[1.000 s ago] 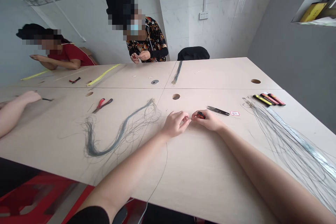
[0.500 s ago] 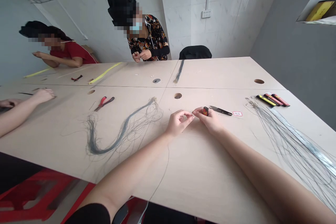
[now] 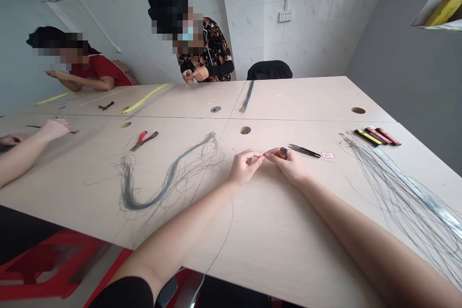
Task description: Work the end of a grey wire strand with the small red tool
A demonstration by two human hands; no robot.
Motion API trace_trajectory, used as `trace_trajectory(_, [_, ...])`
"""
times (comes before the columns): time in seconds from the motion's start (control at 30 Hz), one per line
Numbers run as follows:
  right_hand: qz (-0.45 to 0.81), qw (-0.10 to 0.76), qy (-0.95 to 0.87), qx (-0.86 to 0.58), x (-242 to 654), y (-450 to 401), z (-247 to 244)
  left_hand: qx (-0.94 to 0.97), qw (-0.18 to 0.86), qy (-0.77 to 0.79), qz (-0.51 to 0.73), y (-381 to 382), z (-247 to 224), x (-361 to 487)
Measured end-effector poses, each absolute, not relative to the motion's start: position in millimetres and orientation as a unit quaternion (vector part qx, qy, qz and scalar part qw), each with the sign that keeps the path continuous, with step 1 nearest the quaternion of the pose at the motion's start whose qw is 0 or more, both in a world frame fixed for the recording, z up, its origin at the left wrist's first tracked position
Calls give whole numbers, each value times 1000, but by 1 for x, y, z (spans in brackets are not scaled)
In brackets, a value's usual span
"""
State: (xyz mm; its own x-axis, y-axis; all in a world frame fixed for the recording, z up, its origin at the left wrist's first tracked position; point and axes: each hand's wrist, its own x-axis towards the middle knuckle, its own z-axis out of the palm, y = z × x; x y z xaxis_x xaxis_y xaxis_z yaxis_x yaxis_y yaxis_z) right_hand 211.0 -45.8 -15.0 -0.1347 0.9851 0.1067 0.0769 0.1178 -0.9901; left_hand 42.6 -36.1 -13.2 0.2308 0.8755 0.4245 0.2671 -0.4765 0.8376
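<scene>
The pale table (image 3: 267, 236) is ending under the left forearm, leaving open room between the arms, and a gray thread bundle (image 3: 171, 173) is curving along the left. Mid-table, the left hand (image 3: 244, 166) and right hand (image 3: 290, 166) are meeting, fingertips pinching a tiny item (image 3: 263, 155) too small to identify, while the right is gripping a black-and-red object (image 3: 283, 153), visible end pointing away. Below the left wrist, a thin thread (image 3: 229, 231) is trailing lengthwise toward the near edge.

My head camera looks forward and down past my left hand (image 3: 246, 167) and right hand (image 3: 289, 167), nearby, across the table (image 3: 267, 231) to the far wall (image 3: 245, 19).
</scene>
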Motion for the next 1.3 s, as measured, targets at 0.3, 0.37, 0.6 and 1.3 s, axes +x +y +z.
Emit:
trace_trajectory(0.3, [429,435,-608,-507,209,-49,-14,743,253,414,461,-37,-11,41])
trace_trajectory(0.37, [423,429,-614,-510,208,-49,-13,758,227,410,454,-37,-11,40])
trace_trajectory(0.6, [406,417,-630,-513,206,-50,-10,808,152,394,410,-37,-15,38])
trace_trajectory(1.3, [386,415,-636,-523,203,-51,-10,891,-95,328,298,-31,-19,27])
